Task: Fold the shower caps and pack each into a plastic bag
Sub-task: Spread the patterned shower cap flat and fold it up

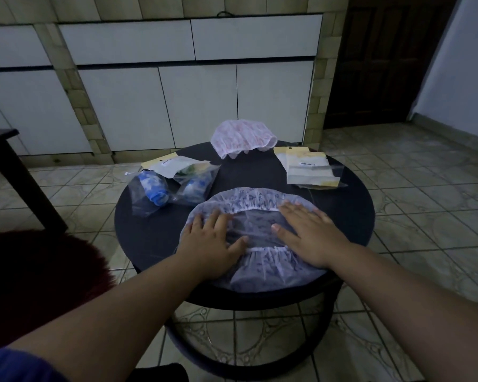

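Left hand [209,245] and right hand [311,235], fingers [301,213] straight and spread, are pressed flat on the purple shower cap [255,235], which is laid open beneath both palms at the near tabletop [146,235] edge.

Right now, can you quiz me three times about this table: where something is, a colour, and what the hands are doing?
1. Where is the pink shower cap?
A. far edge of the round table
B. on the floor
C. under a hand

2. What colour is the print on the shower cap under the hands?
A. green
B. purple
C. orange

3. What are the left hand and right hand doing?
A. pinching a bag
B. hanging idle
C. pressing flat on the cap

Answers: 1 A, it lies at the far rim. 2 B, purple marks show. 3 C, straight fingers lie on it.
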